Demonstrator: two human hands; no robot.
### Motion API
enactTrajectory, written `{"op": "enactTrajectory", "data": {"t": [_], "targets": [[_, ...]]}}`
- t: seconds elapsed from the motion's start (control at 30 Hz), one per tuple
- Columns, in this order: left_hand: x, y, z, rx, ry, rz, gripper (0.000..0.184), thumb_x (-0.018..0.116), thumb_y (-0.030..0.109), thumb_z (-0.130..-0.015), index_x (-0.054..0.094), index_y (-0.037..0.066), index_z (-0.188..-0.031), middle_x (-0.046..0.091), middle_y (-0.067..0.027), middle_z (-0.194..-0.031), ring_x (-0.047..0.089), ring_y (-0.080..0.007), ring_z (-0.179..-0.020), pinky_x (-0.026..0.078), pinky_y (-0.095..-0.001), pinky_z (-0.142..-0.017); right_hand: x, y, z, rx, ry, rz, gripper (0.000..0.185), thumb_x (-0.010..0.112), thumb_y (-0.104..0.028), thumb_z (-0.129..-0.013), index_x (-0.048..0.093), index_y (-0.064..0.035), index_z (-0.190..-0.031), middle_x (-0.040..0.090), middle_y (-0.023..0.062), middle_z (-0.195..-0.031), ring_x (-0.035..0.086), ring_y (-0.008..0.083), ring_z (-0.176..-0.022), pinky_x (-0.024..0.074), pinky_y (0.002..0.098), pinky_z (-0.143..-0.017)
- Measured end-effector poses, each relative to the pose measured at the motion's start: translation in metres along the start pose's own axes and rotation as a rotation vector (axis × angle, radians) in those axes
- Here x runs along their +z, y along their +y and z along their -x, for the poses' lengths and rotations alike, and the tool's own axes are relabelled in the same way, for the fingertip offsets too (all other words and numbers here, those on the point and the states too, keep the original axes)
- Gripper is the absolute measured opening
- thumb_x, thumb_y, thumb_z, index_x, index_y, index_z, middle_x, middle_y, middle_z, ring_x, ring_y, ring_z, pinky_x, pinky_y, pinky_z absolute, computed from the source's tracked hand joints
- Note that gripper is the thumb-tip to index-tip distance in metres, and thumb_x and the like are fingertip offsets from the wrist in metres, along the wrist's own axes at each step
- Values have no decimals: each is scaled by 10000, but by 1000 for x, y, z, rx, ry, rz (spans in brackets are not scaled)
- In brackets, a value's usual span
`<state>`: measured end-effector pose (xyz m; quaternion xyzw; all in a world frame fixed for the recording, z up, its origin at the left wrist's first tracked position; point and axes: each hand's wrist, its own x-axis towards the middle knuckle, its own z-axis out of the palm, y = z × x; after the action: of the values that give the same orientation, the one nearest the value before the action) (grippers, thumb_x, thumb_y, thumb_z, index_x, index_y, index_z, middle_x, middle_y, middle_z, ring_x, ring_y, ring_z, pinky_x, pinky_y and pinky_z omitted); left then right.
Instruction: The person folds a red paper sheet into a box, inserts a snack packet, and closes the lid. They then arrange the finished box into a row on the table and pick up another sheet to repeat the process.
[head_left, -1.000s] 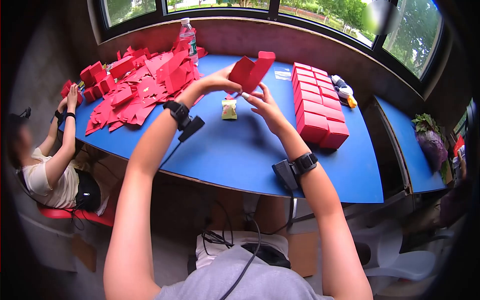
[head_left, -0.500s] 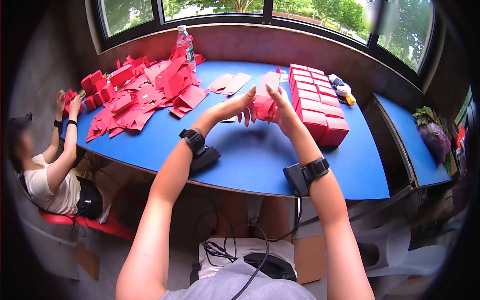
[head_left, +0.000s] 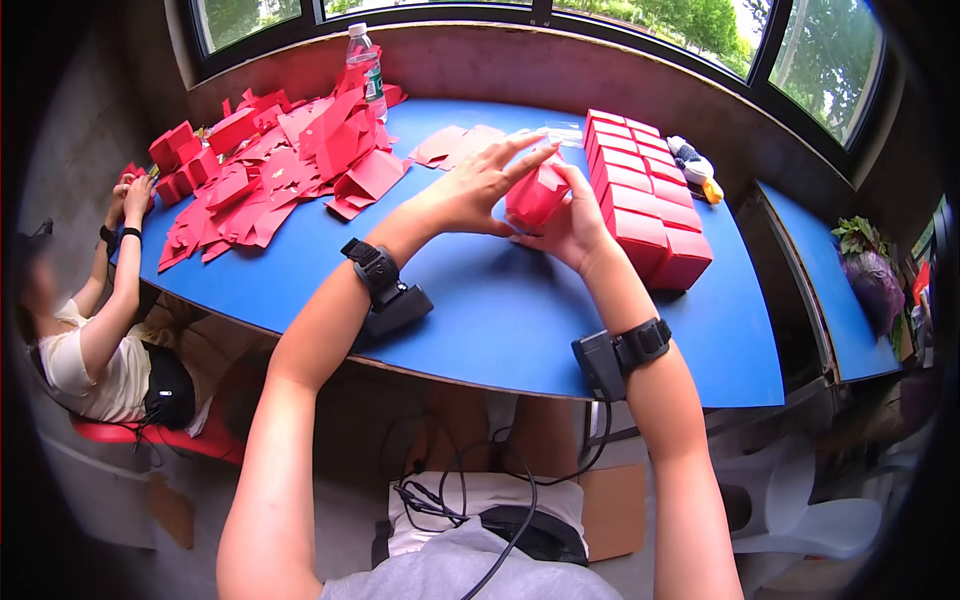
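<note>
A small red paper box (head_left: 537, 196) is held up above the blue table, tilted, with a pale flap on its top. My right hand (head_left: 577, 222) is wrapped round its right side, thumb near the upper edge. My left hand (head_left: 485, 187) is at the box's left with fingers stretched and spread over its top and the thumb low beside it; whether the fingertips touch it I cannot tell. Just right of my right hand stands a block of finished-looking red boxes (head_left: 640, 200) in rows. Flat red card pieces (head_left: 458, 146) lie behind my left hand.
A heap of red folded card (head_left: 270, 180) covers the left of the blue table (head_left: 470, 325), with a water bottle (head_left: 368, 75) behind it. Another person (head_left: 95, 340) sits at the left, handling something red. A dark-and-white bundle (head_left: 690, 168) lies beyond the boxes.
The red box has turned and tilted in my right hand. My left hand has shifted left and its fingers now spread over the box's top. The view has tilted slightly.
</note>
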<state>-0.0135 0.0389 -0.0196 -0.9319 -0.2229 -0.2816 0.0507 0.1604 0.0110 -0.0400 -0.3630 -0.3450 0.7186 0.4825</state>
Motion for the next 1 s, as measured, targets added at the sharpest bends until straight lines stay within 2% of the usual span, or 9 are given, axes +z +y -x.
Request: {"op": "enactTrajectory", "data": {"t": [0.17, 0.3, 0.5, 0.57, 0.63, 0.7, 0.8, 0.93, 1.0], "targets": [[1, 0, -1, -50, 137, 238, 659, 780, 181, -631, 476, 117, -1212, 531, -159, -1232, 450, -344, -1213, 374, -435, -993, 14, -6, 11, -62, -95, 162, 697, 306, -645, -862, 374, -158, -1356, 481, 85, -1302, 465, 254, -1175, 357, 507, -959], [-3, -12, 8, -95, 265, 167, 522, 767, 161, -646, 555, 94, -1118, 539, -199, -1197, 481, -379, -1168, 367, -440, -990, 8, -3, 1, -267, 4, 399, 941, 244, -793, -796, 356, -40, -1350, 463, 193, -1281, 446, 295, -1183, 345, 460, -983], [1, -18, 13, -252, 293, 497, 223, 736, 152, -772, 640, 26, -930, 658, -67, -847, 620, -126, -782, 490, -261, -739, -4, -7, -7, -617, 181, 673, 1056, 320, -808, -763, 184, -5, -1435, 314, 248, -1386, 330, 348, -1292, 268, 427, -1060], [6, -24, 11, -256, 357, 737, 243, 715, 228, -814, 648, 9, -894, 642, -21, -778, 581, -83, -698, 481, -248, -685, -3, -8, -7, -818, 143, 781, 1018, 405, -740, -800, 167, 19, -1435, 279, 269, -1376, 291, 359, -1303, 229, 416, -1079], [6, -33, 17, -318, 343, 827, 260, 699, 248, -831, 646, 7, -914, 638, -18, -788, 573, -79, -711, 476, -245, -685, -3, -4, -11, -893, 77, 879, 958, 578, -614, -778, 236, 19, -1411, 352, 268, -1329, 370, 341, -1261, 307, 401, -1041], [5, -37, 23, -430, 183, 875, 421, 637, 320, -875, 553, 0, -1135, 575, -75, -1092, 548, -122, -975, 464, -264, -819, -2, 1, -7, -932, 100, 958, 930, 643, -564, -759, 285, 17, -1391, 410, 262, -1289, 430, 334, -1221, 355, 399, -1012], [15, -26, 23, -371, 387, 758, 530, 613, 426, -870, 509, 22, -1197, 605, -56, -1003, 553, -123, -919, 454, -285, -812, 1, 6, -7, -863, 0, 995, 793, 785, -329, -711, 361, -15, -1303, 546, 172, -1132, 583, 250, -1040, 496, 336, -858], [28, -29, 24, -374, 373, 904, 756, 554, 535, -864, 295, 21, -1354, 481, -139, -1223, 482, -207, -1109, 418, -320, -921, -2, 14, -14, -817, -29, 1071, 841, 807, -306, -690, 307, -46, -1314, 539, 171, -1115, 577, 242, -1043, 510, 345, -849], [30, -31, 27, -389, 299, 839, 828, 390, 663, -856, 272, 35, -1383, 457, -111, -1268, 442, -179, -1168, 374, -313, -982, 1, 13, -11, -754, -73, 780, 850, 834, -268, -657, 291, -57, -1276, 530, 174, -1118, 580, 240, -1037, 525, 342, -834]]}}
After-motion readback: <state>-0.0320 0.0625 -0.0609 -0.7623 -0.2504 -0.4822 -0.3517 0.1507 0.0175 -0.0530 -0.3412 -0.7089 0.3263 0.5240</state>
